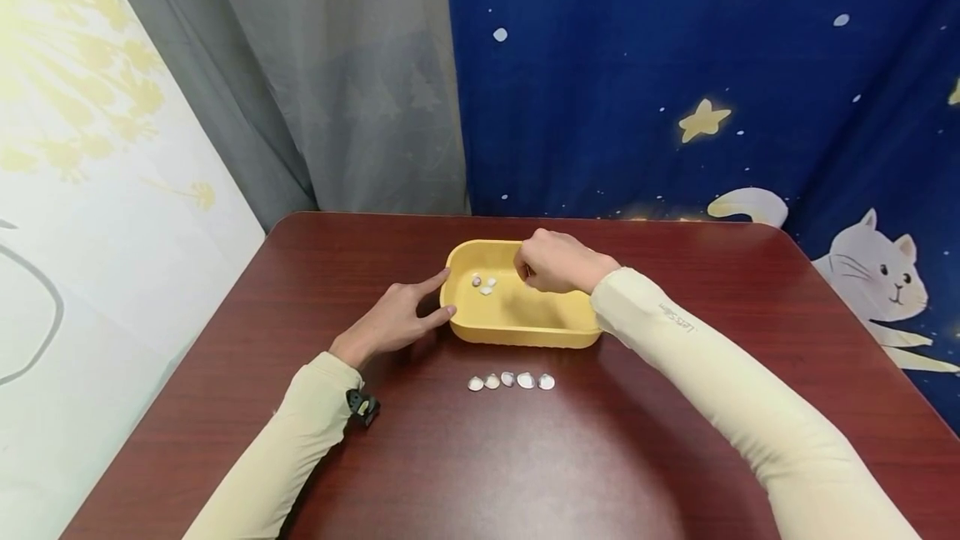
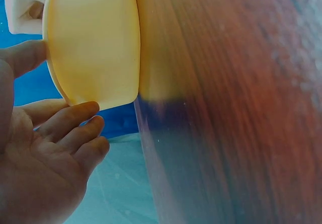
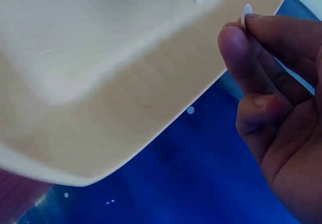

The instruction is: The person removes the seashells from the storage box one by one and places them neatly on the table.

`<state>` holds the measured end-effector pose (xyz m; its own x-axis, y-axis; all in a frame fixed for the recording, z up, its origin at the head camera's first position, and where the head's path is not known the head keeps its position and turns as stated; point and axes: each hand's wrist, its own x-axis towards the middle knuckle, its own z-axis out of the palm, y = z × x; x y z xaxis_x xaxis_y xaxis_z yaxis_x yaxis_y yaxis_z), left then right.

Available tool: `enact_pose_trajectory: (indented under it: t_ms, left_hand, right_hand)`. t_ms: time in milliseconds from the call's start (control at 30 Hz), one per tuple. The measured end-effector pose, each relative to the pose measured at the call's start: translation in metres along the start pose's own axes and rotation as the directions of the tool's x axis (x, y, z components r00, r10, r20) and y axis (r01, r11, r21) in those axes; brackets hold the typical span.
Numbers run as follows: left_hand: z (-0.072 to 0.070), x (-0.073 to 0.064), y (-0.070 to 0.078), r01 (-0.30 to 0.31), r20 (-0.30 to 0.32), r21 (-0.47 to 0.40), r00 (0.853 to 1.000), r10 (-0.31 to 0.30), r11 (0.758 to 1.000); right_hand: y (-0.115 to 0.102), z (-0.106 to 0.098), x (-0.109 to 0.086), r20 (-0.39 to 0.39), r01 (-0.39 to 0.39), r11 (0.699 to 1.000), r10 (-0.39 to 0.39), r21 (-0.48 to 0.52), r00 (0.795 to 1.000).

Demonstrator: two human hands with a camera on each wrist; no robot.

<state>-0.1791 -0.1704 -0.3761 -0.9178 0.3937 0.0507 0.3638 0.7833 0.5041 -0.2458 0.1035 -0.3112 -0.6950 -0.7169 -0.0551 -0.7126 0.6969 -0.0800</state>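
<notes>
My right hand (image 1: pixel 562 261) is above the right part of a yellow plastic basin (image 1: pixel 525 338). Between thumb and index finger it pinches a small pale seashell (image 3: pixel 246 15), which the hand hides in the head view. My left hand (image 1: pixel 393 319) holds the basin's left end, thumb and index finger at the rim, its other fingers loosely bent beside the outer wall in the left wrist view. A few small shells (image 1: pixel 486 291) lie on the basin's floor toward the left. In front of the basin, several whitish shells (image 1: pixel 526 380) form a row on the table.
The dark red wooden table (image 1: pixel 420 473) carries the basin near its far edge. Behind it hang a grey curtain (image 1: pixel 367 82) and a blue starry curtain (image 1: pixel 600 107). A white patterned panel (image 1: pixel 82 215) borders the left side.
</notes>
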Motion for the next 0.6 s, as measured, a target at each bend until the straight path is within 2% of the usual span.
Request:
enact_pose_trajectory:
  t_ms: [233,600]
  left_hand:
    - [0.001,0.001,-0.002,0.013,0.006,-0.011,1.0,-0.013,1.0]
    - [0.002,0.001,0.0,0.004,0.0,-0.019,1.0,-0.004,1.0]
  right_hand:
    - [-0.002,-0.005,-0.018,-0.062,0.05,0.999,-0.051,-0.02,0.997]
    - [-0.015,-0.005,-0.042,-0.107,0.106,0.994,-0.11,-0.039,0.988]
